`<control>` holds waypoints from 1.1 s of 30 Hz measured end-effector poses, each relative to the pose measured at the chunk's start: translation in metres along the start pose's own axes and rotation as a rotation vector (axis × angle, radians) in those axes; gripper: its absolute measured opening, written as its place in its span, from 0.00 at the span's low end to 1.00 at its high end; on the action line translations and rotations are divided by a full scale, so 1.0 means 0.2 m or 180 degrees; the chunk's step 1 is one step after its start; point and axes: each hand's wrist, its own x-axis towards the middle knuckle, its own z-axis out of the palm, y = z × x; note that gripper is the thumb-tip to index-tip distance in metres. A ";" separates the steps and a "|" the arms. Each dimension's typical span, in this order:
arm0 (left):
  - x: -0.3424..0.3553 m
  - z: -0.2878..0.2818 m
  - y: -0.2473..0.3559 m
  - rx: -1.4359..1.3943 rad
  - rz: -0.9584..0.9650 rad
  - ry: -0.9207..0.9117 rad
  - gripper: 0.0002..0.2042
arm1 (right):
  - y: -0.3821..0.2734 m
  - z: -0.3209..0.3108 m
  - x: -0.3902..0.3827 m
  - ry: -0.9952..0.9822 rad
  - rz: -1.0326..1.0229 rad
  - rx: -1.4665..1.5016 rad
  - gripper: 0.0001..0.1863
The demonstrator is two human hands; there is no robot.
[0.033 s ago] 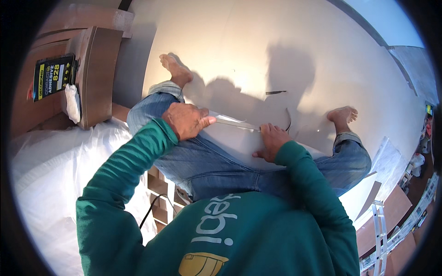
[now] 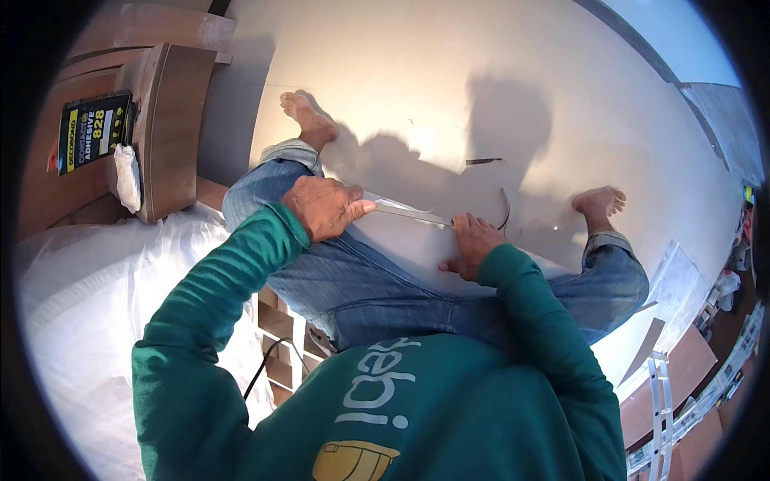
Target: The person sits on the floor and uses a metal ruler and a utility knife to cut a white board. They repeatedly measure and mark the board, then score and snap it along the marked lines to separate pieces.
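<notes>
- A person in a green top and jeans sits on a large pale sheet (image 2: 449, 96) on the floor, bare feet spread wide.
- The left hand (image 2: 325, 207) is curled shut, thumb out, pinching one end of a thin pale strip (image 2: 409, 212).
- The strip runs from that hand across to the right hand (image 2: 472, 243); its long axis lies nearly level, dipping slightly toward the right.
- The right hand rests fingers-down on the sheet, fingertips at the strip's other end; whether it pinches the strip or only presses it is unclear.
- A thin dark curved cut or sliver (image 2: 505, 210) lies just beyond the right hand.
- A black-and-yellow tin (image 2: 92, 128) stands on brown boards at far left, well apart.
</notes>
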 end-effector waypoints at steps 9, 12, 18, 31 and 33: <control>0.07 0.03 -0.03 0.0168 0.0090 -0.0295 0.29 | 0.05 0.06 0.05 -0.0271 0.0145 0.0090 0.34; 0.08 0.07 -0.07 0.0358 0.0073 -0.0088 0.32 | 0.02 0.01 0.06 -0.0349 0.0195 0.0074 0.33; -0.04 0.05 -0.07 0.0261 -0.0079 0.0362 0.32 | -0.05 0.00 0.04 -0.0265 0.0100 0.0030 0.33; -0.02 0.09 -0.20 -0.0202 -0.0244 0.0017 0.40 | -0.06 0.04 0.17 -0.0391 0.0068 0.0115 0.33; 0.00 0.06 -0.21 -0.0092 -0.0247 -0.0144 0.40 | -0.08 0.01 0.18 -0.0478 0.0098 0.0171 0.33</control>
